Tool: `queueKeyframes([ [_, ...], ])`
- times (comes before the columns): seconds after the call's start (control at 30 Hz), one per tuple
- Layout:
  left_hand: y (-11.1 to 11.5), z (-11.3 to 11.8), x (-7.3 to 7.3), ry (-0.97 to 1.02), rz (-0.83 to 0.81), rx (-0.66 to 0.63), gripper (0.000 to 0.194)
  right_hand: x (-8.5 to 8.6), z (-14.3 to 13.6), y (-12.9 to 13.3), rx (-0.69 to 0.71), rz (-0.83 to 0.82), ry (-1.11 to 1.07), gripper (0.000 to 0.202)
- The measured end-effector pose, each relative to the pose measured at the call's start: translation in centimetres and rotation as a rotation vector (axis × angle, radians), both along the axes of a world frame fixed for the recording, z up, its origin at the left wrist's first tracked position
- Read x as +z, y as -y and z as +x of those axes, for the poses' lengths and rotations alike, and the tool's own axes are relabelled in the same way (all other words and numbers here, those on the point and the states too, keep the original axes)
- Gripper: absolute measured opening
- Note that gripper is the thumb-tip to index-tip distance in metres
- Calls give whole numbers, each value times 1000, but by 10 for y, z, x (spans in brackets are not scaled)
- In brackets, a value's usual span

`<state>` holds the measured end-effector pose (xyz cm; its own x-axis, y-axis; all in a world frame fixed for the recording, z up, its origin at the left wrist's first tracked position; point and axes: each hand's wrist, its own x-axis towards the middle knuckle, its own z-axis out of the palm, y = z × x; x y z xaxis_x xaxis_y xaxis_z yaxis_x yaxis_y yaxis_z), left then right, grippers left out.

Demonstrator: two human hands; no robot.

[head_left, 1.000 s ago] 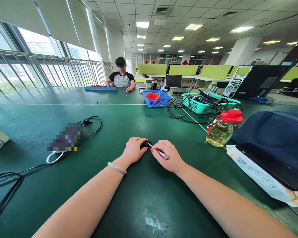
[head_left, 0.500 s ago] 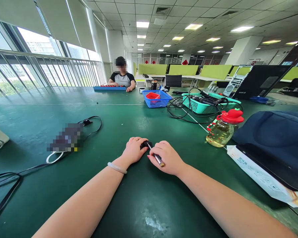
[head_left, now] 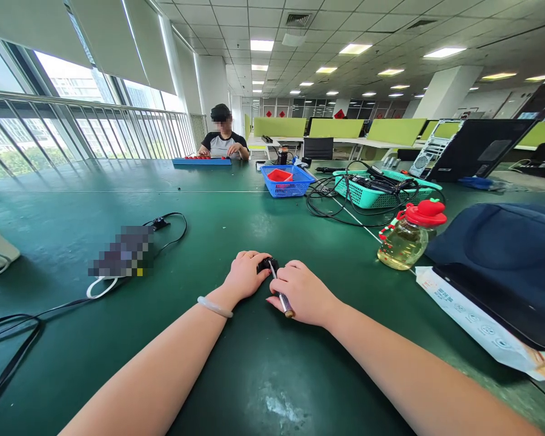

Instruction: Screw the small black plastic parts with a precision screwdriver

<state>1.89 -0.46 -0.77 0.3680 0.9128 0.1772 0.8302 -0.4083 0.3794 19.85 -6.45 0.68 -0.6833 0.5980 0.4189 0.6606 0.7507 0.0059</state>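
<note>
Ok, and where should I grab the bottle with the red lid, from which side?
Probably take the bottle low on its rounded glass body, below the strap, coming from the left, because the bag crowds its right. I'd avoid lifting by the lid, as I can't tell whether it's fastened. Your right hand is nearer, but holds the tool.

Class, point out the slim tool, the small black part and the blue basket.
Slim tool (head_left: 285,304): head view, on its handle.
Small black part (head_left: 264,264): head view, on its exposed upper surface.
Blue basket (head_left: 287,191): head view, on its front wall.
</note>
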Motion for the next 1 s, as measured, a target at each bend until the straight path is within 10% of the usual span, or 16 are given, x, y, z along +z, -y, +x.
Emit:
queueKeyframes([
  [1.0, -2, -1, -2, 7, 0, -17, 40, 2, 1, 0, -31, -31, -236, 19],
])
